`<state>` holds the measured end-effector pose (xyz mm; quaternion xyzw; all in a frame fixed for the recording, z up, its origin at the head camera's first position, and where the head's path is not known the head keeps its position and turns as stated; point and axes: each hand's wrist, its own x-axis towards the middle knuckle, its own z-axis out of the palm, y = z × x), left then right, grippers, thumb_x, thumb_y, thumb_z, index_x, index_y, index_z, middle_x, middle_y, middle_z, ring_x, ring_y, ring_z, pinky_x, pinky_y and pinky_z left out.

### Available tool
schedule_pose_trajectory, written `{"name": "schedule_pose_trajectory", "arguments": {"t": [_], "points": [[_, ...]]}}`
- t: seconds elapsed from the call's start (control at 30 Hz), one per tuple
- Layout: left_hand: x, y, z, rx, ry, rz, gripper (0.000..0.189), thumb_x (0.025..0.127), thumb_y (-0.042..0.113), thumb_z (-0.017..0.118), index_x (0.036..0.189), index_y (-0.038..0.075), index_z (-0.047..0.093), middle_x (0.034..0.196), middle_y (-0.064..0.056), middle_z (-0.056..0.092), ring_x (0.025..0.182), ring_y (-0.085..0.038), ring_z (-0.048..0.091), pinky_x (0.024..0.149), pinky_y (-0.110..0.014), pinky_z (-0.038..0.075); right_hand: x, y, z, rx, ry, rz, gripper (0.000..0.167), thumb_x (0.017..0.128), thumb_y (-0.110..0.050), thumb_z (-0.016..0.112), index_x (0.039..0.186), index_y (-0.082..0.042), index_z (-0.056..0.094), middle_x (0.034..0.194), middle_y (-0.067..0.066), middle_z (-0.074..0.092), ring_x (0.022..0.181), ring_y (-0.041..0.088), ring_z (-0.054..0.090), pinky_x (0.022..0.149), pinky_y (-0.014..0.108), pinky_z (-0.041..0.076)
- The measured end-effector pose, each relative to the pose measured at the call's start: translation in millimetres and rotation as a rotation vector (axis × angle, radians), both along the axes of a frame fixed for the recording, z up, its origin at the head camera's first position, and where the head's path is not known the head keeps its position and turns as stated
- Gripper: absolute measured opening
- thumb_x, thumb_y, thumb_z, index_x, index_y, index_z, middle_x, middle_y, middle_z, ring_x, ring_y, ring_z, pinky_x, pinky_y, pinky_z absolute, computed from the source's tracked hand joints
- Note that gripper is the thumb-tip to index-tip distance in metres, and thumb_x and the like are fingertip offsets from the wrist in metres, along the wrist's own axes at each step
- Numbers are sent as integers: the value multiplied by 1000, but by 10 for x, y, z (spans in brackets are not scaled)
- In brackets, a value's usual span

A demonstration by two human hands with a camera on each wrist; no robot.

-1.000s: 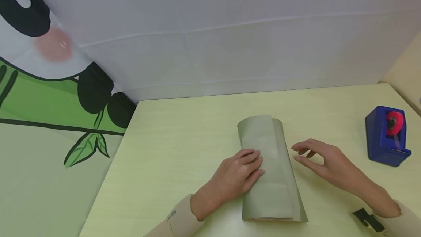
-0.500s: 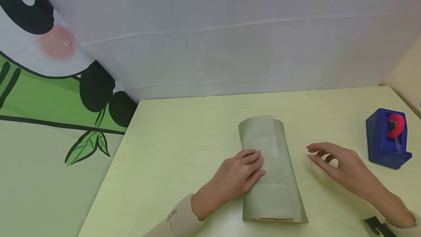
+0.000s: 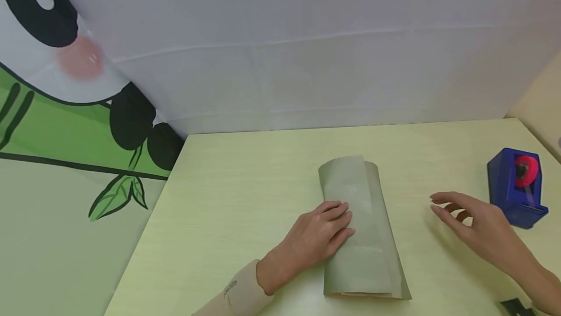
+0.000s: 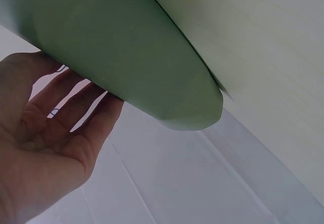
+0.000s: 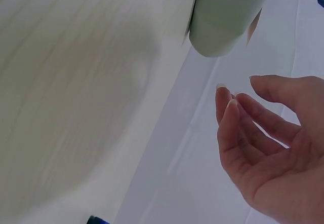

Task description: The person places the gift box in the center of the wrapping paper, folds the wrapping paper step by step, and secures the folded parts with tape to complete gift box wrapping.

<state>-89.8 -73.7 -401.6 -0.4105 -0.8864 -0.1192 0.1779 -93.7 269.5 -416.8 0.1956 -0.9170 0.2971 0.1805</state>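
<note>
A grey-green sheet of paper [image 3: 372, 257], rolled into a flattened tube with its edge overlapping on top, lies on the table. My left hand [image 3: 307, 235] rests on the tube's left side, fingers loosely extended over it. In the left wrist view those fingertips lie on top of the paper [image 4: 121, 57], out of sight behind its edge. My right hand [image 3: 482, 226] hovers over the table, right of the tube, with thumb and fingers apart and nothing between them. Close by on its right stands a blue tape dispenser [image 3: 510, 194] holding a red-cored roll of tape [image 3: 527, 170].
The pale table [image 3: 245, 175] meets a white cloth backdrop [image 3: 307, 72] along its far edge. Left of the table hangs a printed cartoon figure [image 3: 83, 82]. A small black piece [image 3: 517, 307] shows beside the right forearm at the bottom edge.
My right hand has moved right, away from the paper tube and closer to the tape dispenser. The left hand has stayed on the paper.
</note>
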Motion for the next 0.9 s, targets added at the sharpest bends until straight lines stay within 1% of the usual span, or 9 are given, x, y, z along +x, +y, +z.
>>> {"name": "schedule_pose_trajectory", "arguments": {"t": [0.27,0.47,0.63,0.77,0.9], "points": [[9,3,13,-4,-20,5,29,100,27,70,120,8,77,129,-7,70,124,-19,63,98,-25,53,-3,113,18,31,-11,-64,25,88,-3,79,112,-5,74,95,11,76,70,-6,59,57,9,44],[13,-4,23,-5,-22,7,29,100,27,70,120,8,77,129,-7,71,124,-19,63,98,-24,53,13,193,48,14,21,-97,25,87,-1,78,112,-2,74,95,17,75,68,-8,57,54,9,44],[11,-9,28,-5,-20,7,29,100,27,70,120,8,77,129,-7,71,124,-19,63,97,-24,53,20,269,79,15,48,-130,22,87,-2,78,108,-1,73,87,19,74,61,-9,53,48,11,40],[10,-11,29,4,-14,-2,28,99,26,71,119,8,77,128,-7,71,123,-19,64,97,-24,54,25,337,94,25,69,-165,20,88,-4,79,107,1,73,76,16,71,55,-9,48,44,13,37],[12,-18,32,3,-16,-2,28,99,27,71,119,8,77,129,-7,71,123,-19,63,97,-24,54,26,402,110,35,27,-226,21,91,-9,77,107,3,72,74,20,69,58,-14,44,46,11,38]]}}
